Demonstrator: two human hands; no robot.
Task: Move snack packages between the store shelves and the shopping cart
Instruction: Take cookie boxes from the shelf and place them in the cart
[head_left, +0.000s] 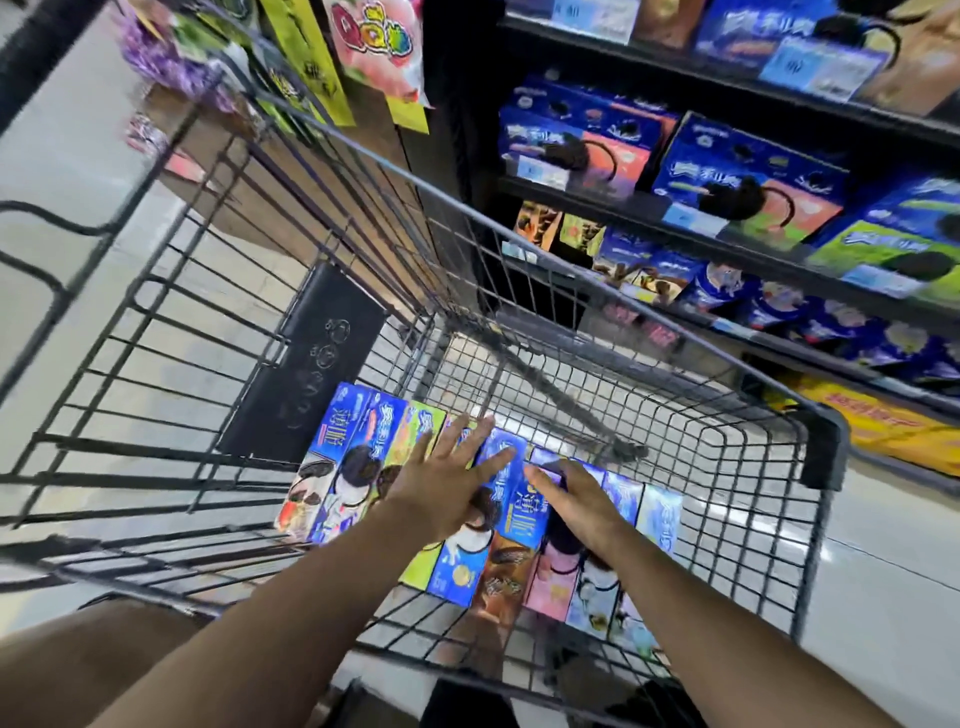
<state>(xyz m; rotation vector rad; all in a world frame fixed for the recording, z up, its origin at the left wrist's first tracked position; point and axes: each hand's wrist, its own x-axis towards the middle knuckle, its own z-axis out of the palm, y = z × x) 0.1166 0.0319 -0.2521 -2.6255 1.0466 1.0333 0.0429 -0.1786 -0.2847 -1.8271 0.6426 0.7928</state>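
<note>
snack boxes lie beneath spread left hand and right hand.

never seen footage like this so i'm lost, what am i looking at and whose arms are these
No machine here: one camera worn on a person's head looks down at their two bare hands. Both reach into a wire shopping cart, where a row of cookie boxes sits. The left hand lies flat, fingers spread, on the boxes. The right hand rests on boxes beside it; whether it grips one is unclear. The shelves at the right hold more boxes.
</note>
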